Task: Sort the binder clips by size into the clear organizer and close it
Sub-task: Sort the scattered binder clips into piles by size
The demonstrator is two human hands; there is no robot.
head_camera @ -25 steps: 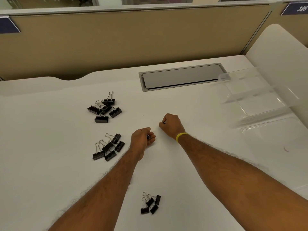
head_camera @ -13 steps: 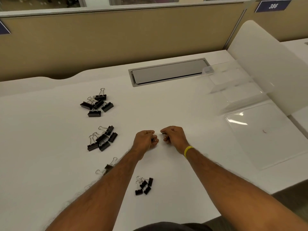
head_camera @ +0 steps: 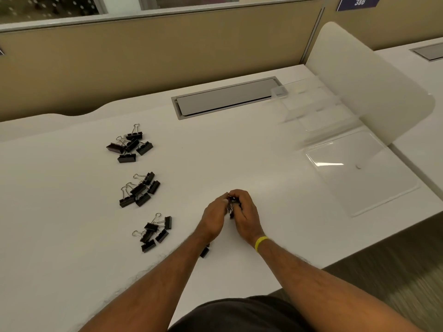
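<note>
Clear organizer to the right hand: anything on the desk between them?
Nothing. In the head view, the white desk is bare from the right hand, gripping small binder clips, to the clear organizer.

On my feed the left hand (head_camera: pixel 214 218) and right hand (head_camera: pixel 247 218) are touching over the desk (head_camera: pixel 239 159), both pinching a bunch of black clips (head_camera: pixel 232 205) between them. Far pile (head_camera: pixel 129 146), middle pile (head_camera: pixel 140 190), near pile (head_camera: pixel 154 232) sit left; clear organizer (head_camera: pixel 359 173) lies open at right.

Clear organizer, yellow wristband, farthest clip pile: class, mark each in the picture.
clear organizer (head_camera: pixel 359 173): head view, on its flat near panel.
yellow wristband (head_camera: pixel 261 243): head view, on the band.
farthest clip pile (head_camera: pixel 131 144): head view, on a central clip.
</note>
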